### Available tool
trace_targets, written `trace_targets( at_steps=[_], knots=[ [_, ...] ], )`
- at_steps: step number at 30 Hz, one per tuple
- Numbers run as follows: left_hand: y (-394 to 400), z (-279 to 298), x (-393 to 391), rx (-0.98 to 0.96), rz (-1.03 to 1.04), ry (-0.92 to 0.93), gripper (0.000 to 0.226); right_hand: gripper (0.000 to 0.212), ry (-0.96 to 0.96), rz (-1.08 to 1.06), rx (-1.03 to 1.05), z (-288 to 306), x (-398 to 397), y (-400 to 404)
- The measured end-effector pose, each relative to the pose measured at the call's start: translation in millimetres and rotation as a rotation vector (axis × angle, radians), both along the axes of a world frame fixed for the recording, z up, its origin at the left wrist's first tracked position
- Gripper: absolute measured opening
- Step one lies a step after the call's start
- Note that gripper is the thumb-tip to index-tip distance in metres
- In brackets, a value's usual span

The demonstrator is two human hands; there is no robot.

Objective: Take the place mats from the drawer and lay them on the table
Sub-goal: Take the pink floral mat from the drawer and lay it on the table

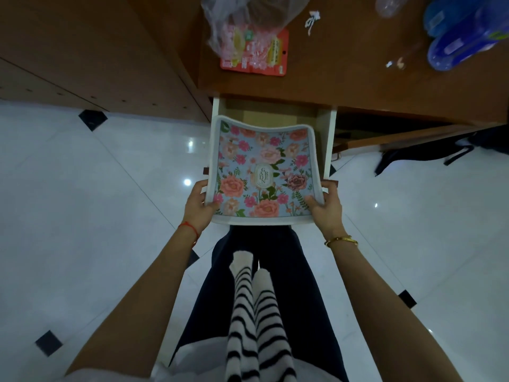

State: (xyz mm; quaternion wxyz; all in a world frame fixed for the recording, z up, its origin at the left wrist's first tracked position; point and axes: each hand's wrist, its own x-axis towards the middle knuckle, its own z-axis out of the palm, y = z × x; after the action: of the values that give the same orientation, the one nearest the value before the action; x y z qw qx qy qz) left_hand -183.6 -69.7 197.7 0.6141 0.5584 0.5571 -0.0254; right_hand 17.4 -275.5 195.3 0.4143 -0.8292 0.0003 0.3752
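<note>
A floral place mat (263, 169), light blue with pink and peach flowers and a white border, is held above the pulled-out drawer (329, 139). My left hand (197, 206) grips its near left corner and my right hand (326, 206) grips its near right corner. The mat sags in the middle and hides most of the drawer's inside; I cannot tell whether more mats lie under it. The brown table (358, 73) lies just beyond the drawer.
On the table lie a clear plastic bag (242, 20) over a red snack packet (256, 55), a clear bottle (389, 5), blue plastic containers (462, 31) and small scraps (312, 22). A wooden cabinet (96, 51) stands at left. A black bag (429, 151) lies under the table on the white tiled floor.
</note>
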Motion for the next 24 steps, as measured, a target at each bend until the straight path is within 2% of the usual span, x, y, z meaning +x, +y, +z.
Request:
trace_targets(
  at_steps=[9, 17, 24],
  knots=[
    [8, 131, 19, 0.144, -0.081, -0.175, 0.047, 0.033, -0.218, -0.008, 0.101, 133, 1, -8],
    [7, 250, 9, 0.228, -0.091, -0.291, 0.047, 0.032, -0.214, -0.079, 0.262, 248, -5, -9],
    [-7, 309, -17, 0.31, 0.007, -0.349, 0.048, 0.032, -0.236, -0.032, 0.379, 299, -14, -7]
  ],
)
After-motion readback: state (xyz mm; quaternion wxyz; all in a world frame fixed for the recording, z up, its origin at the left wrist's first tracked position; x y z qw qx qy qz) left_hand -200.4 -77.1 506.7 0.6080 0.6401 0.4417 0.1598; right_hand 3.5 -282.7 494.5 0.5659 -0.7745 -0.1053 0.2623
